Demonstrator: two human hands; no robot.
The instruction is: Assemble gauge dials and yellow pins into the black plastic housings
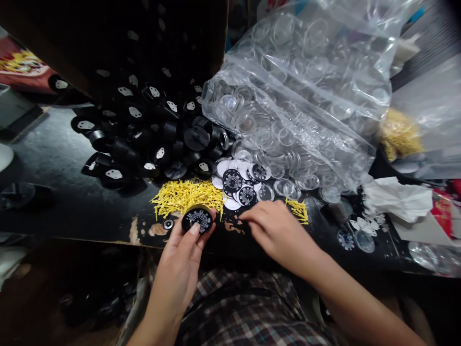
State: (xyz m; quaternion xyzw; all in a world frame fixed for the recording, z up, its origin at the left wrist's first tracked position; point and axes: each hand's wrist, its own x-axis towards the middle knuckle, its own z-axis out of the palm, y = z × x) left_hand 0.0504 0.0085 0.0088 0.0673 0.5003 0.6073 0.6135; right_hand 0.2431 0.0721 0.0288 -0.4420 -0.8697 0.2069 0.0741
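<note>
My left hand [185,250] holds a round black gauge [198,220] with white numbers on its face, the thumb resting on the dial. Just behind it lies a heap of yellow pointers [187,194]. My right hand [275,233] is to the right, its fingers bent together near the table edge; what they hold, if anything, is too small to tell. Between and beyond the hands is a pile of black and white dial discs [232,182]. A smaller group of yellow pointers [297,210] sits behind my right hand.
Black housings [135,113] are heaped at the back left. A plastic bag [288,96] of clear round covers spreads across the back right. Crumpled white paper [399,202], a loose dial [345,240] and a clear cover [364,241] lie at the right of the black table [86,216].
</note>
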